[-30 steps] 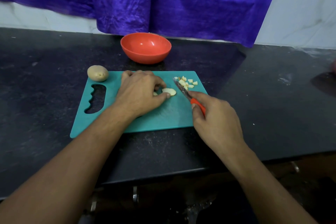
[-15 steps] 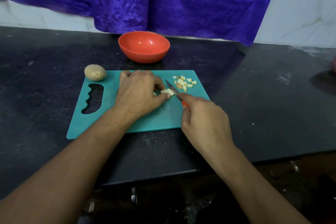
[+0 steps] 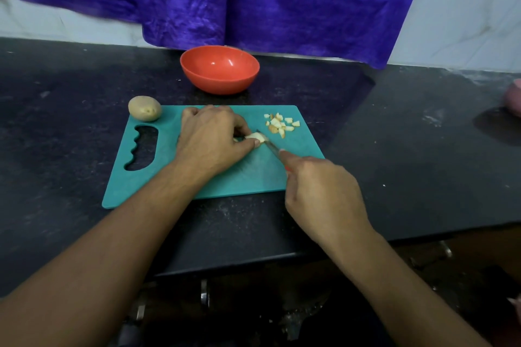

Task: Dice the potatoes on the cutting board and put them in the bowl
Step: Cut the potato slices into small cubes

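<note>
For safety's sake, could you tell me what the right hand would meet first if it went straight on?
Likely the potato piece at the tip of the knife, then the left hand pinching it; depth is unclear.

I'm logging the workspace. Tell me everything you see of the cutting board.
The cutting board is teal, plastic-looking, rectangular, with a wavy handle cutout at its left end. It lies flat on the black counter. A whole potato sits at its far left corner, diced pieces lie near the far right corner, and the left hand holds a potato piece on it against the knife in the right hand.
</note>
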Demonstrator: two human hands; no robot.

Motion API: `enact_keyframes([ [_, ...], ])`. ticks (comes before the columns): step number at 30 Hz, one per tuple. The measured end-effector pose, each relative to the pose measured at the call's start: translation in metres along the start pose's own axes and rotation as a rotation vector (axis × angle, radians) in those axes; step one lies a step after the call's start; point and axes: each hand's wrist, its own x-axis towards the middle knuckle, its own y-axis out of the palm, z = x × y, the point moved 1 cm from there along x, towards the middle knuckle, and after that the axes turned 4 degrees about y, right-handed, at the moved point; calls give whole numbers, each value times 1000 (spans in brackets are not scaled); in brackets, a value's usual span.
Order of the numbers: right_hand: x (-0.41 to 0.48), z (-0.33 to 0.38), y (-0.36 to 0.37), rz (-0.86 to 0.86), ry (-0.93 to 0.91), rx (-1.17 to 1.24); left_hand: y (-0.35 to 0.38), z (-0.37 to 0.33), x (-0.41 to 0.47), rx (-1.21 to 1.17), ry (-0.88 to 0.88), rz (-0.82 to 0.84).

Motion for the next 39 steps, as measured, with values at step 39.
enact_keyframes([
  [39,20,7,-6,-120,6,161,-1,4,4,15,-92,-21],
])
